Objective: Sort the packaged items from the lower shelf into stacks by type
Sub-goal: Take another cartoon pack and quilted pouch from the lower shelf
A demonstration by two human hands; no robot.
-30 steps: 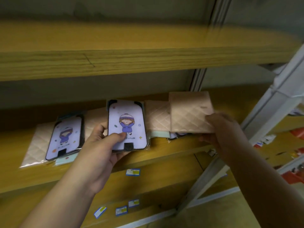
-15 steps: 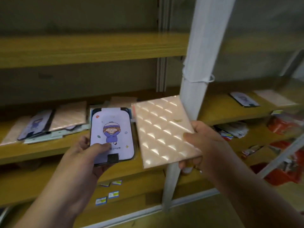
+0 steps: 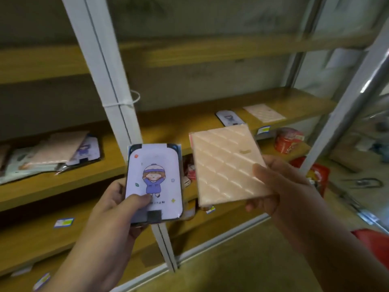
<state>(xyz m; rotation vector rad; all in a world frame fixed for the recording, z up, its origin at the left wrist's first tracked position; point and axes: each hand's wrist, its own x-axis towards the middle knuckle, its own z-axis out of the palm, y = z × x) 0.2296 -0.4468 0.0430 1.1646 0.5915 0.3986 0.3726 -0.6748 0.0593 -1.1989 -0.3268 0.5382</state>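
Observation:
My left hand [image 3: 117, 205] holds a purple cartoon-girl packaged item [image 3: 154, 182] upright, thumb on its face. Gripped by its lower right corner in my right hand [image 3: 280, 186] is a pink quilted packaged item [image 3: 225, 165], tilted. Both are held in front of the shelving. On the wooden shelf at left lies a mixed pile of packaged items [image 3: 52, 154]. Further right, on the same shelf level, lie one cartoon item [image 3: 229, 119] and one pink quilted item [image 3: 264, 112], side by side and apart.
A white metal upright [image 3: 113, 98] stands between the two shelf bays, tied with a cable tie. Another upright [image 3: 347, 106] rises at the right. Red packages [image 3: 289, 140] sit on the shelf below. Price labels [image 3: 63, 222] stick to lower shelf edges.
The view has swung right, away from the left pile toward the right bay. Both hands carried their items along, now held closer and lower in front of the upright.

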